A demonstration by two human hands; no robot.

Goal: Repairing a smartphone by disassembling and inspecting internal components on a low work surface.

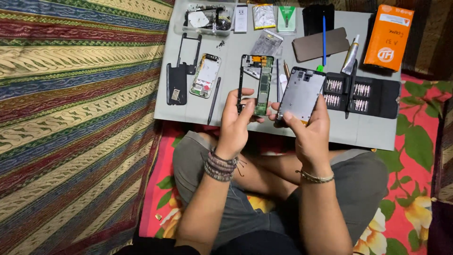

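Left hand (234, 120), near the middle of the frame, pinches the lower end of a phone frame (257, 85) between thumb and fingers; the frame, with its green circuit board showing, rises from the fingertips toward the top of the picture, so most of it lies just above the hand. Just to the right of it, the right hand (309, 130) grips the lower edge of a grey screen panel (302, 92), fingers closed around its bottom corners, and this panel too stands up above the hand, tilted slightly to the right. The two parts sit side by side, close but apart. Both hands hover over the near edge of a grey mat (368, 134) that fills the upper middle of the frame. On the mat, at the upper left, lie a black back cover (177, 84) and another opened phone body (206, 75), with a clear plastic tray (207, 20) of small parts above them. To the right of the held panel lies an open black case of screwdriver bits (363, 94), with a small tube (350, 55) above it, a blue tool (324, 35) on a brown flat cover (320, 45), and an orange box (389, 30) at the upper right. A striped cloth (75, 118) covers the left side of the frame.
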